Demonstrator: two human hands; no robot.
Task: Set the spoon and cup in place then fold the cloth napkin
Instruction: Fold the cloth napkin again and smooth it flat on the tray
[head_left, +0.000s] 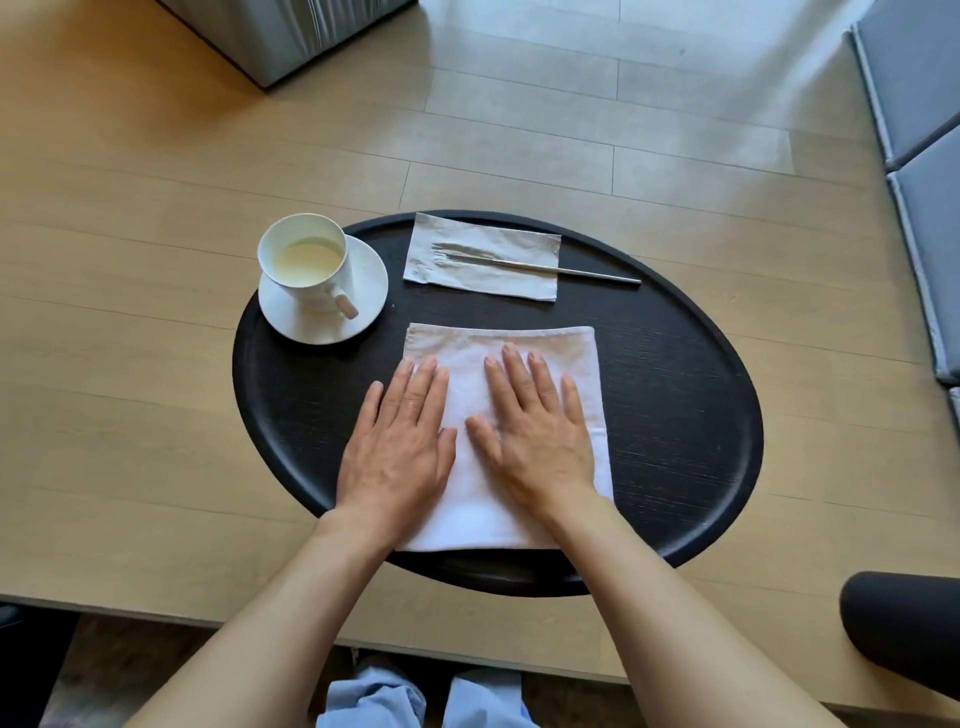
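Note:
A white cloth napkin (524, 343) lies folded flat on the near middle of a round black tray (675, 395). My left hand (400, 441) rests palm down on its left edge, partly on the tray, fingers spread. My right hand (535, 431) presses flat on the napkin's middle. A white cup (306, 260) holding pale liquid stands on a white saucer (369, 280) at the tray's far left, handle toward me. A metal spoon (545, 267) lies across a smaller grey folded napkin (483, 257) at the far side, its handle pointing right.
The tray sits on a light wooden table (130, 364). A grey box (280, 36) stands at the far left. Blue-grey cushions (919, 130) line the right edge. A dark rounded object (904, 629) is at the near right.

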